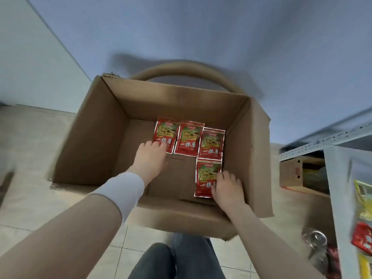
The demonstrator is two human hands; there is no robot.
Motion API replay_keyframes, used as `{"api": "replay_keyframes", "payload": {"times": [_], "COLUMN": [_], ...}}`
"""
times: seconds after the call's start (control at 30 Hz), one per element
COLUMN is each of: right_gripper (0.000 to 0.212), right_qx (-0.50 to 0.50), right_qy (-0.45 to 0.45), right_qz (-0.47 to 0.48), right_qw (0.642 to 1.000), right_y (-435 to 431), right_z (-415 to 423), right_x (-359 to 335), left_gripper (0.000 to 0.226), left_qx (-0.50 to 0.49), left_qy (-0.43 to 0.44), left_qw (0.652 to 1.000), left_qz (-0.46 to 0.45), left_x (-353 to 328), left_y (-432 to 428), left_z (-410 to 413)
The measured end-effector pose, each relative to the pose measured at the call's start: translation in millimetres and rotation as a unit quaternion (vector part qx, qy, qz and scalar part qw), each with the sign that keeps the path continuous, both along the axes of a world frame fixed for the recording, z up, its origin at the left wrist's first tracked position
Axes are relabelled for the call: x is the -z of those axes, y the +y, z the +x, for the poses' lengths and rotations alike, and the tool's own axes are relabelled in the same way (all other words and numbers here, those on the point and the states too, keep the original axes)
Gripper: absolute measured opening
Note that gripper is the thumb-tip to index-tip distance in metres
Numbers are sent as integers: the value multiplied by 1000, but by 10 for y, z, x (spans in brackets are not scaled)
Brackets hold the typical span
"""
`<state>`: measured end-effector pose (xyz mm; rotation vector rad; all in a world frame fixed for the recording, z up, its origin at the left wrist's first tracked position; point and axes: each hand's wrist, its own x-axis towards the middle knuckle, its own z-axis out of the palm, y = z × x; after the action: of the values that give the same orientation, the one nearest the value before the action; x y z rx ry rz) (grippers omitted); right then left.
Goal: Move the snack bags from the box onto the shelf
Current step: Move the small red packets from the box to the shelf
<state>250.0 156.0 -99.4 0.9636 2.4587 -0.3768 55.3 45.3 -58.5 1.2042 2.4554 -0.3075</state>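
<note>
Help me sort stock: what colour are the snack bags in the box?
The snack bags are red with green-yellow panels; head view.
</note>
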Motion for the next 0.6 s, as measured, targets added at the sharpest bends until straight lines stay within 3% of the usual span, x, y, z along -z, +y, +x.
{"api": "replay_keyframes", "payload": {"times": [0.13, 0.23, 0.33, 0.43, 0.6], "right_gripper": [52, 75, 89, 86, 75], "right_qx": [117, 239, 269, 286, 304], "right_qy": [-69, -94, -130, -137, -118], "right_qz": [-81, -134, -139, -119, -112], "right_qw": [987, 957, 944, 941, 939], "right_y": [87, 123, 139, 121, 52], "right_z": [-166, -322, -428, -529, -621], "right_x": [689, 1145, 1552, 1860, 2027], "left_gripper": [49, 54, 66, 68, 69], "left_qx": [-51, -171, -361, -454, -434], "left_qy": [-56, -127, -204, -212, -175], "left_qw": [997, 977, 907, 855, 873], "left_qz": [-27, -7, 74, 137, 139], "left_x": [715, 1290, 1832, 2256, 2608], "left_y": [209, 355, 540, 702, 799], "left_z": [-382, -605, -864, -1112, -1336]}}
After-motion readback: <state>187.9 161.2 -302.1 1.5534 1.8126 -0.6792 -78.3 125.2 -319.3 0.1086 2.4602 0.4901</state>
